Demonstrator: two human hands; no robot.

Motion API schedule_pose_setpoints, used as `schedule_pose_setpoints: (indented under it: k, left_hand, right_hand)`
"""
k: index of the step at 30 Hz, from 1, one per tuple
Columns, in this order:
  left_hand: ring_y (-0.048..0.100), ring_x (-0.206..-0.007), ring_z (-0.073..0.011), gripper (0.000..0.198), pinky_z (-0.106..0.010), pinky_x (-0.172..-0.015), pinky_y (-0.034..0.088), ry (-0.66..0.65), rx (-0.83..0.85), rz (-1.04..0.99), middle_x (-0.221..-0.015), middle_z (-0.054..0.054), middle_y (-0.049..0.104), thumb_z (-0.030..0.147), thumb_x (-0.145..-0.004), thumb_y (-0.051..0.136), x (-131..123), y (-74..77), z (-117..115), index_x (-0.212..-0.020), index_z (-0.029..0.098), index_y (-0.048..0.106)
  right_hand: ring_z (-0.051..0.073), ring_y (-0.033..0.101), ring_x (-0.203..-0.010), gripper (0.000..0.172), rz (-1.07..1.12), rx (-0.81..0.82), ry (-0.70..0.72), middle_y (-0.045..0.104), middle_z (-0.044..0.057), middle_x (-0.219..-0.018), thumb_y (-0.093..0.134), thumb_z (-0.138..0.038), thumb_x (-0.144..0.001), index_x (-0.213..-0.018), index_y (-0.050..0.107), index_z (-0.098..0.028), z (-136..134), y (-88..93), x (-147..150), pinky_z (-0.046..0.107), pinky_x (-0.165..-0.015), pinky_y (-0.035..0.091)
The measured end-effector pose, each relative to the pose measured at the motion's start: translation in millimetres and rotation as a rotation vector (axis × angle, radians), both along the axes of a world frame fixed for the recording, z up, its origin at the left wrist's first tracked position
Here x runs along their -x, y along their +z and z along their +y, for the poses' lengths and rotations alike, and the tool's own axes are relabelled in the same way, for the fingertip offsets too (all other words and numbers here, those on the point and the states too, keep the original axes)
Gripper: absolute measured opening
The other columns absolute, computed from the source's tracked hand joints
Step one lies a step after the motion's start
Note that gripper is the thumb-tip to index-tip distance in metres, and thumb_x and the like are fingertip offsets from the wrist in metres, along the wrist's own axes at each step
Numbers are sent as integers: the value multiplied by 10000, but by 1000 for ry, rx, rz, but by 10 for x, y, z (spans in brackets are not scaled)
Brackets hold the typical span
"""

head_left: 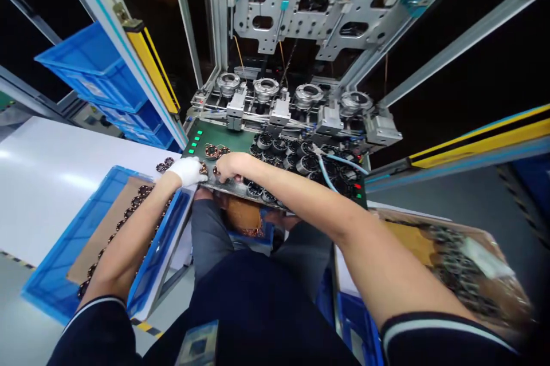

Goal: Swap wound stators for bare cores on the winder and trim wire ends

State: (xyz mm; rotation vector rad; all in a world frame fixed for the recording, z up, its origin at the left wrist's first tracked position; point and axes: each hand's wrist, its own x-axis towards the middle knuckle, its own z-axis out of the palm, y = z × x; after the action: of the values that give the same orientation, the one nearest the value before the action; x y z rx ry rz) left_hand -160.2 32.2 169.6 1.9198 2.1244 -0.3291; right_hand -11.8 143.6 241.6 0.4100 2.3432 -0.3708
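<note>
White-gloved left hand point(185, 171), left of frame centre, holds small copper-wound ring point(203, 169) at fingertips. Bare right hand point(231, 166), near centre, fingers bent beside second copper-wound ring point(216, 170); cannot tell whether gripping.

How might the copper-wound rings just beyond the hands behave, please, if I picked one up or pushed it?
The copper-wound rings would probably feel heavy for their size, given the dense-looking copper windings. They should stay stiff rather than flop, as each looks compact. Their round outline suggests one might roll if tipped on edge.
</note>
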Motion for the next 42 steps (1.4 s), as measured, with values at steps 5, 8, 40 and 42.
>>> schedule_pose_setpoints:
  k: [5,8,40,42]
  left_hand:
    - [678,-1348,-429,425,-503,-1128,532,121,-141,57,-1574,-264,632,384,-1072,625,-181,-163,-60,-1350,113,798]
    - [567,-1508,-449,504,-564,-1245,470,187,-386,-10,-1769,-237,459,417,-1074,670,-436,-217,-326,-1502,156,719]
    - [769,-1170,-286,861,-536,-1178,577,132,-826,-608,-1180,-7,820,739,-726,974,-262,1059,1126,-1375,209,779]
    - [726,-1195,-286,856,-548,-1224,524,154,-779,-583,-1182,25,827,766,-655,1013,-24,1132,1558,-1334,284,817]
  right_hand:
    - [351,790,-1236,403,262,-184,-27,809,219,-1335,563,-317,-1088,-1411,763,-185,83,-207,-412,415,-966,607]
    - [379,782,-1211,429,295,-238,-73,810,204,-1306,522,-391,-1114,-1463,711,-229,95,-247,-1119,472,-972,584]
    - [357,695,-1099,859,965,-95,-726,798,108,-1243,851,-739,-847,-1565,614,-333,1425,542,-1745,550,-902,596]
    - [356,666,-1087,762,1135,-52,-730,809,25,-1074,964,-733,-711,-1378,718,-458,1875,417,-1563,580,-842,579]
